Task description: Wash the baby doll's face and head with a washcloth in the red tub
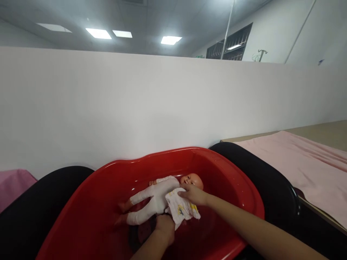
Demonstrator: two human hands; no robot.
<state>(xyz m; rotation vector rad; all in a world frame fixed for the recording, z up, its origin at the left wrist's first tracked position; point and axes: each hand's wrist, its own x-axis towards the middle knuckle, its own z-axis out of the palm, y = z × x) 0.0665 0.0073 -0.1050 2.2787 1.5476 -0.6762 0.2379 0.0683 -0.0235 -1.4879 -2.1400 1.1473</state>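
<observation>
A baby doll point(151, 196) in a white long-sleeved suit lies on its back in a red tub point(214, 166), head to the right and feet to the left. My right hand point(193, 195) is over the doll's chest and neck, its fingers closed on a thin white cloth point(179, 206) with a yellow and dark print. The cloth hangs over the doll's near side. Beside the doll's hip is my left hand point(165, 225), close to the cloth's lower edge; its fingers are hidden, so their hold cannot be made out.
Shallow water seems to lie in the tub, and a dark round shape point(141, 233) shows under the doll's legs. Black padded chairs point(252, 173) flank the tub. On the right, a pink sheet point(306, 166) covers a bed. A white partition point(162, 97) stands behind.
</observation>
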